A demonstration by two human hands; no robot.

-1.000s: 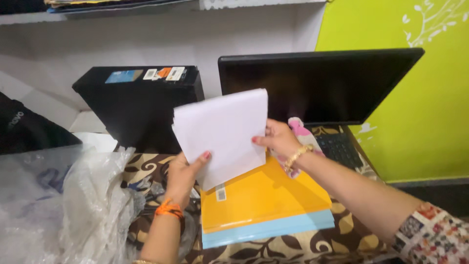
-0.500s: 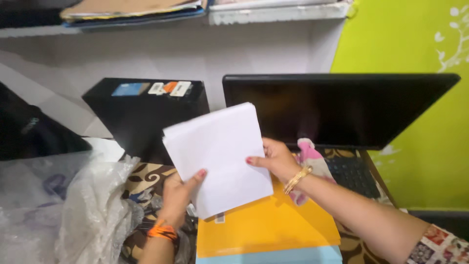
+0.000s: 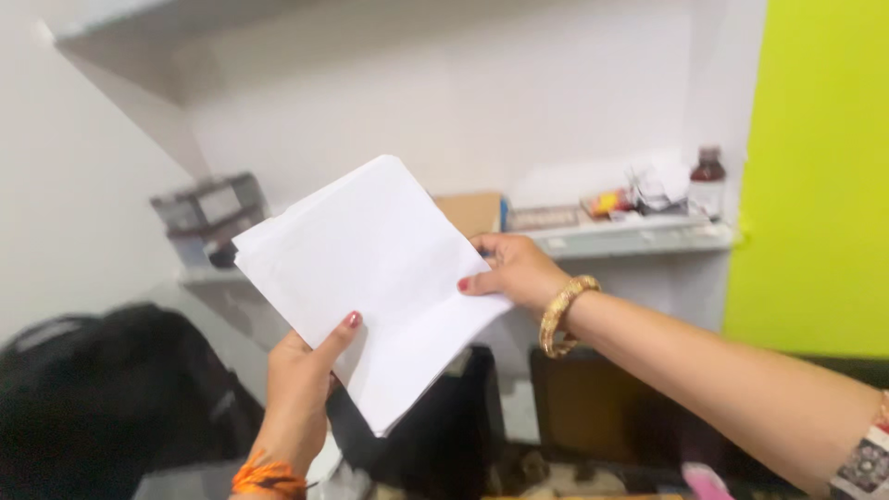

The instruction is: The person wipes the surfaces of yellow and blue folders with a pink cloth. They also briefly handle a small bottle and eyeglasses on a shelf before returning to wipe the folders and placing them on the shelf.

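I hold a stack of white paper sheets (image 3: 370, 278) up in front of me with both hands. My left hand (image 3: 301, 380) grips the stack's lower left edge, thumb on the front. My right hand (image 3: 509, 268) holds the right edge, with a gold bangle on the wrist. The stack is tilted, its top corner pointing up toward the white wall.
A white wall shelf (image 3: 630, 236) carries a dark bottle (image 3: 708, 181), small items and a brown folder (image 3: 472, 211). Grey boxes (image 3: 208, 213) sit on a shelf at left. A black bag (image 3: 102, 398), a black box (image 3: 444, 435) and a dark monitor (image 3: 602, 417) lie below. A green wall (image 3: 815, 167) stands at right.
The view has swung upward: the yellow and blue folders and the plastic wrap have dropped out of sight, and the upper shelf has come into view. Both hands have raised the paper stack.
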